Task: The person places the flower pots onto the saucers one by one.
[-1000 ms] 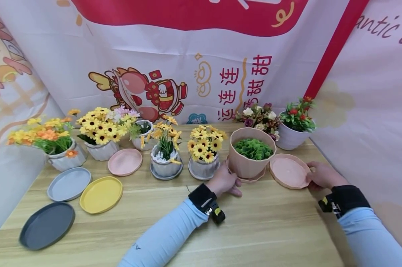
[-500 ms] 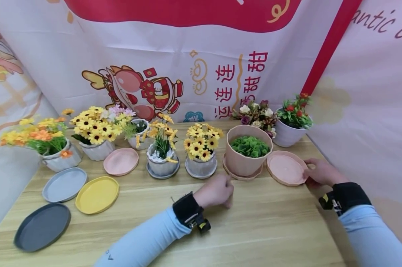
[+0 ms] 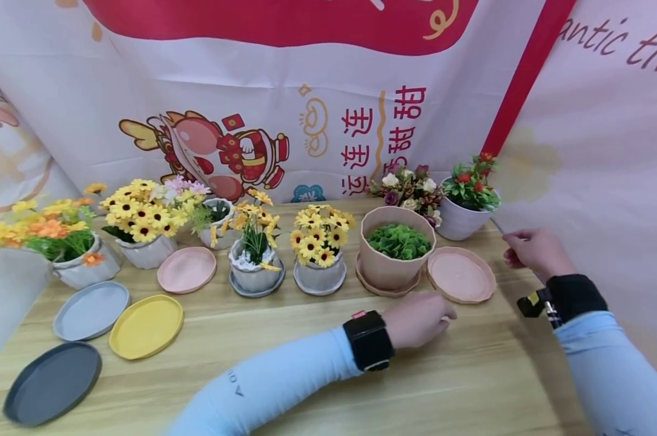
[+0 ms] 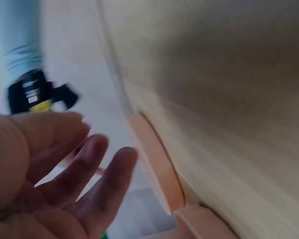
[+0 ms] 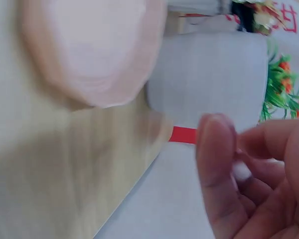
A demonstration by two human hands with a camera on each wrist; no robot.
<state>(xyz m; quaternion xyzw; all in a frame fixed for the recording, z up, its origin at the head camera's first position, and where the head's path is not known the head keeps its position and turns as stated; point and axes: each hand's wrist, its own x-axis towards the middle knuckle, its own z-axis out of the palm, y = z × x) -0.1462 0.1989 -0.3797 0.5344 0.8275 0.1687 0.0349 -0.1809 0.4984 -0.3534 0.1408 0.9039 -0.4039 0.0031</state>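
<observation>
My left hand (image 3: pixel 419 320), empty with loosely bent fingers, is over the table in front of the pink pot (image 3: pixel 390 266) and the pink saucer (image 3: pixel 461 275). The pot, filled with green foliage (image 3: pixel 399 241), stands on its own pink saucer. To the right of the free saucer hovers my right hand (image 3: pixel 538 251), apart from it and holding nothing. In the right wrist view its thumb and fingers (image 5: pixel 217 154) are loosely bent, with the saucer (image 5: pixel 134 84) and a white pot (image 5: pixel 204 74) beyond. The left wrist view shows relaxed fingers (image 4: pixel 114 174) beside a saucer's edge (image 4: pixel 157 159).
Two grey pots of yellow flowers (image 3: pixel 320 242) stand on grey saucers mid-table. Further left are more flower pots (image 3: pixel 145 251) and loose saucers: pink (image 3: pixel 186 269), light blue (image 3: pixel 91 310), yellow (image 3: pixel 145 327) and dark grey (image 3: pixel 52 383). Printed cloth (image 3: pixel 241 66) hangs behind.
My left hand has left the potted plant's saucer and moved right across the table front. The right hand has let go of the free pink saucer and risen away. The head view has shifted slightly.
</observation>
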